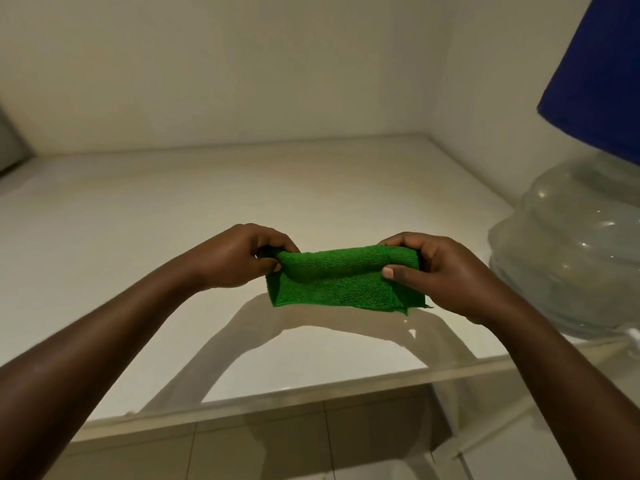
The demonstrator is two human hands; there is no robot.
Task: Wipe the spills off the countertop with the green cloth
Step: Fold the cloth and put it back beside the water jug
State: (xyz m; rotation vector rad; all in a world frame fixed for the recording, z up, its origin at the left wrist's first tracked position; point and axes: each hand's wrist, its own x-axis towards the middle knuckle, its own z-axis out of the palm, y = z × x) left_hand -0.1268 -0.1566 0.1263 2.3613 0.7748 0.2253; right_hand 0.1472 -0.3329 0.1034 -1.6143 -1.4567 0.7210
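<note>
The left hand (pixel 239 256) and right hand (pixel 440 271) each pinch one end of the folded green terry cloth (pixel 341 282). The cloth hangs above the glossy white countertop (pixel 173 237).

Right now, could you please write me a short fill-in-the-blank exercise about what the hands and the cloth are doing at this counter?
1. The cloth held between the two hands is ____ in colour.
2. The left hand and the right hand grip opposite ____ of the cloth.
3. The big clear water bottle stands on the person's ____ side of the countertop.
4. The cloth is held ____ the countertop, not pressed flat on it.

Missing words: green; ends; right; above
</note>
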